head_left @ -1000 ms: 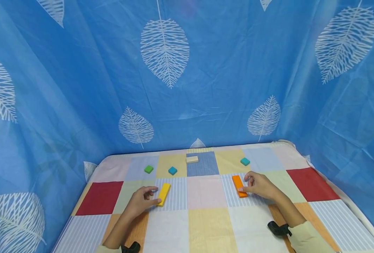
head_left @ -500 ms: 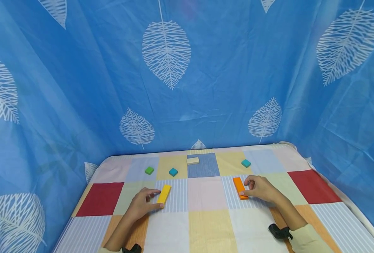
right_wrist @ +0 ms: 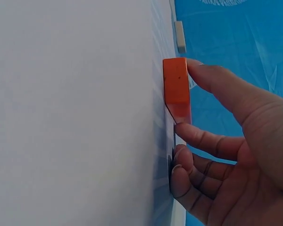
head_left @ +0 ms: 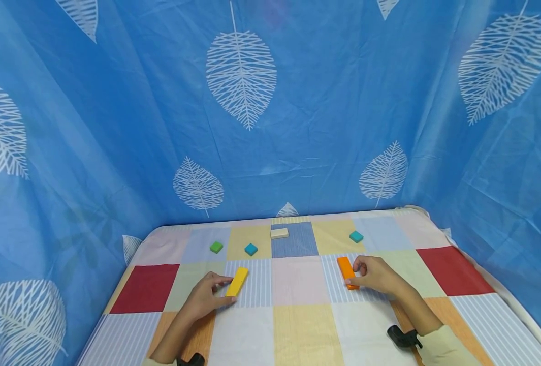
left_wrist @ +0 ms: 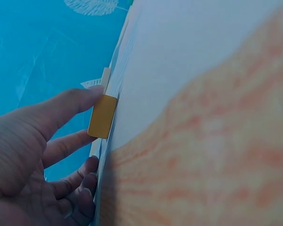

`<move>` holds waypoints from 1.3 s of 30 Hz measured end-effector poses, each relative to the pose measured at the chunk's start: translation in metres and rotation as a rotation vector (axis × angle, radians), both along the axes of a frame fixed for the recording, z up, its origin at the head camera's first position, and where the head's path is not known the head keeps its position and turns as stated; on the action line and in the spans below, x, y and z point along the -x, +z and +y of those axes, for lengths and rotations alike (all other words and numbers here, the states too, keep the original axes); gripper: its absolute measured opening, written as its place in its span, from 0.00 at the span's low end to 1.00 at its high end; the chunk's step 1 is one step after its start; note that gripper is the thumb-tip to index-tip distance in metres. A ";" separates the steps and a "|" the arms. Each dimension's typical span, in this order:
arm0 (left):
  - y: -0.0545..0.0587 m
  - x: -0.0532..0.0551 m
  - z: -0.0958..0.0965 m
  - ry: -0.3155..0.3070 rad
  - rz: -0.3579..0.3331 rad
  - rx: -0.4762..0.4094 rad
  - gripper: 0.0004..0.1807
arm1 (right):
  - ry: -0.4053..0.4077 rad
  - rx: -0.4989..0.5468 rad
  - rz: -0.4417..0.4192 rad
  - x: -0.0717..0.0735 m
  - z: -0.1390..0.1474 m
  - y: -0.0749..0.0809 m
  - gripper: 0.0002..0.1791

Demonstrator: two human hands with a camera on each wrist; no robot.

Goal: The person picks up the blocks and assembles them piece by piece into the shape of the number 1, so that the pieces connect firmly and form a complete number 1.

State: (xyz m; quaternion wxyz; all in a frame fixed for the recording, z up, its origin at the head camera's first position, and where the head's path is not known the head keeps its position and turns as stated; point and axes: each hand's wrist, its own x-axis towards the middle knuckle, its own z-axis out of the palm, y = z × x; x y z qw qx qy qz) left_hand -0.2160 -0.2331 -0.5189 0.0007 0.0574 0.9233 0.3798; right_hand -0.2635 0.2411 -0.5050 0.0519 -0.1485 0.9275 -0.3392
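A yellow rectangular block (head_left: 237,282) lies on the left of the patchwork cloth, slanting away from me. My left hand (head_left: 203,296) pinches its near part, the thumb by the near end and the index finger along the left side, as the left wrist view also shows. On the right lies an orange rectangular block (head_left: 346,268). My right hand (head_left: 378,275) holds its near part between thumb and index finger; the thumb reaches over the top face. In the right wrist view the other fingers curl below the orange block (right_wrist: 176,81). Both blocks appear to rest on the cloth.
Farther back lie a green square block (head_left: 216,247), a blue square block (head_left: 251,249), a cream block (head_left: 279,233) and a teal square block (head_left: 356,236). Blue leaf-print curtain (head_left: 293,127) hangs behind and beside the cloth-covered table (head_left: 302,330).
The left thumb has shifted nearer me to the yellow block's near end, and the left index finger has come against its side. The right hand and both blocks have barely moved.
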 end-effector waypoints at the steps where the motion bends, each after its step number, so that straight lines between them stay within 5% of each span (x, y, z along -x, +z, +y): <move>1: 0.000 0.001 -0.001 -0.009 0.000 -0.004 0.28 | 0.000 0.001 -0.002 0.000 0.000 0.000 0.21; 11: 0.001 -0.001 -0.007 -0.063 -0.012 -0.049 0.23 | -0.019 0.005 -0.053 0.001 0.000 0.000 0.18; 26: -0.003 0.001 -0.004 0.046 0.030 -0.054 0.16 | -0.029 -0.020 0.006 0.000 -0.002 -0.004 0.21; 39: -0.003 0.004 -0.009 0.054 0.040 -0.078 0.13 | -0.087 -0.007 0.023 -0.003 -0.002 -0.001 0.16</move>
